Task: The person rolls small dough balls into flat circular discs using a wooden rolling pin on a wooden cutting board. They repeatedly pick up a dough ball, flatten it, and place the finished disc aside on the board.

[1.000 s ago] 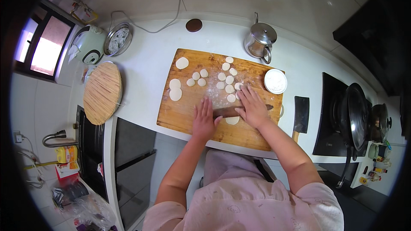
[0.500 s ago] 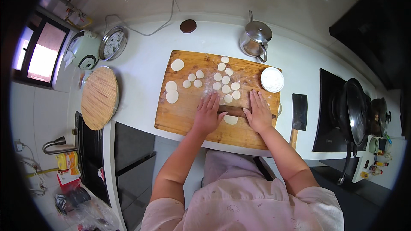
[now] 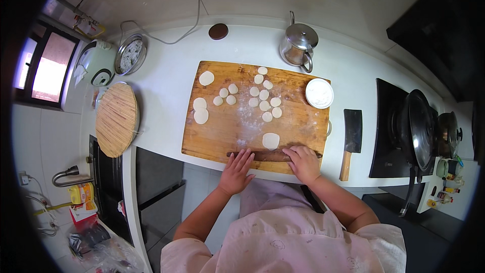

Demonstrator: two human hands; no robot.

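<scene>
My left hand point(image 3: 236, 173) lies flat with spread fingers over the left part of a dark wooden rolling pin point(image 3: 270, 156). The fingers of my right hand point(image 3: 304, 166) rest across its right part. The pin is at the near edge of a wooden board point(image 3: 214, 134). Just beyond it sits one flattened dough wrapper point(image 3: 271, 141), apart from the pin. Several small dough discs point(image 3: 264, 94) lie further back, amid scattered flour. On the board's left are three rolled wrappers point(image 3: 206, 78), two of them overlapping. A white bowl point(image 3: 331, 103) of flour stands at the far right corner.
A cleaver point(image 3: 352, 131) lies right of the board, beside the black cooktop with a lidded wok point(image 3: 422, 129). Behind stand a steel kettle point(image 3: 299, 45) and a brown round lid point(image 3: 218, 31). Leftward are a slatted round tray point(image 3: 116, 119), a metal bowl point(image 3: 142, 63) and a rice cooker point(image 3: 96, 63).
Both hands and the rolling pin have come toward me, from over the dough wrapper to the board's near edge. The wrapper now shows whole.
</scene>
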